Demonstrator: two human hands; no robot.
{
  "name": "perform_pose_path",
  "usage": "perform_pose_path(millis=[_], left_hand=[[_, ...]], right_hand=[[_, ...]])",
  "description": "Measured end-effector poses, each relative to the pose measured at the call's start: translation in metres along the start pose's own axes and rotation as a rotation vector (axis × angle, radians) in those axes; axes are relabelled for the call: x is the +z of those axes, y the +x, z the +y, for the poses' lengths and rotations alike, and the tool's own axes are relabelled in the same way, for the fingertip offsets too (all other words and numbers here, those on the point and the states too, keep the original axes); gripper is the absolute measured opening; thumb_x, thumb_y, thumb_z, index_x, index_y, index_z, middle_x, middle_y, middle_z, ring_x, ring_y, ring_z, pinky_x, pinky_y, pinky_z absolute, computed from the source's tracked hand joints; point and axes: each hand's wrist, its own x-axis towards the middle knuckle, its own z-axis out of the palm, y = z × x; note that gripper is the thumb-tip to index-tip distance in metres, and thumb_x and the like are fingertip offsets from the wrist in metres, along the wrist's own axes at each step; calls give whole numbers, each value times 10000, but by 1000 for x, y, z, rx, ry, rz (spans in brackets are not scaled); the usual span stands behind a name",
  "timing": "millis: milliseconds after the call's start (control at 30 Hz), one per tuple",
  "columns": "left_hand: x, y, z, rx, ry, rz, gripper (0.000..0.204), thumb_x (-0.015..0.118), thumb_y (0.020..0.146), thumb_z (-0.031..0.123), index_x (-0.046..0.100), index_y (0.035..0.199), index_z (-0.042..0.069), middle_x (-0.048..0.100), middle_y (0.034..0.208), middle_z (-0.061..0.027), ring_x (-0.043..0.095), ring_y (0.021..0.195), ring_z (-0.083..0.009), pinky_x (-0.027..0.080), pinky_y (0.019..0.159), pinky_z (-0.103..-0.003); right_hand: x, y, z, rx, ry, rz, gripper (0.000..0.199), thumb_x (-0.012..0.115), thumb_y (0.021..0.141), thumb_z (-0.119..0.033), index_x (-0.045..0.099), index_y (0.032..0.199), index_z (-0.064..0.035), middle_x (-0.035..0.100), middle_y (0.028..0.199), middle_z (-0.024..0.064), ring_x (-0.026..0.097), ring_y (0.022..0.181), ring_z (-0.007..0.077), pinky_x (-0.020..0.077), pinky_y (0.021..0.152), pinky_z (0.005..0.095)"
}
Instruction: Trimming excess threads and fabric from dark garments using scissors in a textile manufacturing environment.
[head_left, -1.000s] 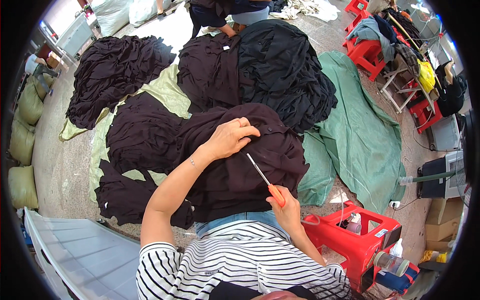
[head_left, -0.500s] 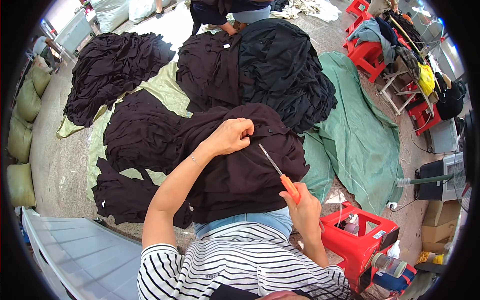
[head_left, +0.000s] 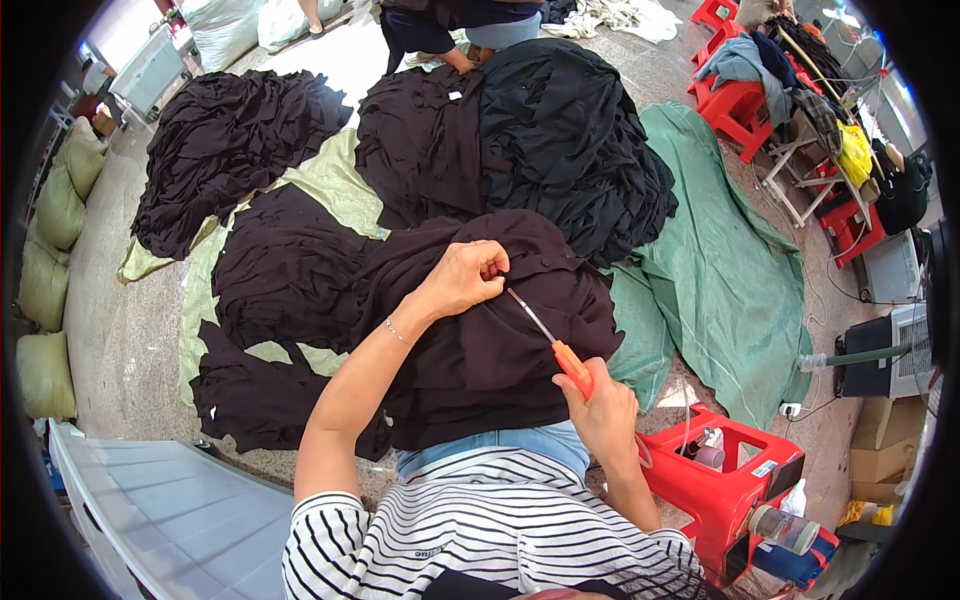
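A heap of dark brown garments (head_left: 480, 350) lies across my lap, with buttons showing on the top one. My left hand (head_left: 465, 277) is closed in a pinch on the cloth of that top garment. In my right hand (head_left: 603, 415) is an orange-handled tool (head_left: 572, 368) with a long thin metal shaft, much like a soldering iron. Its tip points up and left, right beside the fingers of my left hand. Whether the tip touches the cloth, I cannot tell.
More dark garment piles (head_left: 420, 140) lie ahead on pale sheets. A green tarp (head_left: 720, 250) spreads to the right. Close on my right stands a red stool (head_left: 700, 480) with a clear jar (head_left: 783, 528) by it. A grey bin (head_left: 170, 510) is at left. Another person's hand (head_left: 462, 62) reaches in ahead.
My right hand has moved the tool slightly up and left, so its tip is now close to my left fingers. My left hand keeps its pinch on the cloth.
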Motion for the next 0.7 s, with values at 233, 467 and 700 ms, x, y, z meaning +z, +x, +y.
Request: perform_pose_path(millis=[233, 467, 700], left_hand=[[-9, 30, 32, 85, 131, -7, 100, 693, 836, 108, 663, 910, 48, 616, 884, -67, 633, 732, -226, 517, 684, -339], [17, 66, 20, 67, 358, -515, 314, 663, 803, 68, 687, 1110, 133, 635, 1022, -105, 611, 1049, -310, 493, 889, -434], [30, 68, 21, 107, 443, -347, 231, 645, 738, 72, 680, 964, 42, 653, 897, -160, 651, 907, -346, 519, 810, -455]], right_hand=[[-13, -5, 9, 49, 124, 199, 319, 725, 899, -321, 598, 1022, -55, 679, 799, 177, 664, 686, 407, 493, 564, 459], [-19, -8, 24, 117, 90, 244, 321, 722, 897, -329, 599, 1026, -61, 676, 791, 173, 656, 680, 409, 480, 556, 464], [-18, -5, 25, 130, 139, 210, 345, 719, 898, -365, 608, 1042, -72, 655, 721, 182, 651, 701, 427, 474, 585, 474]])
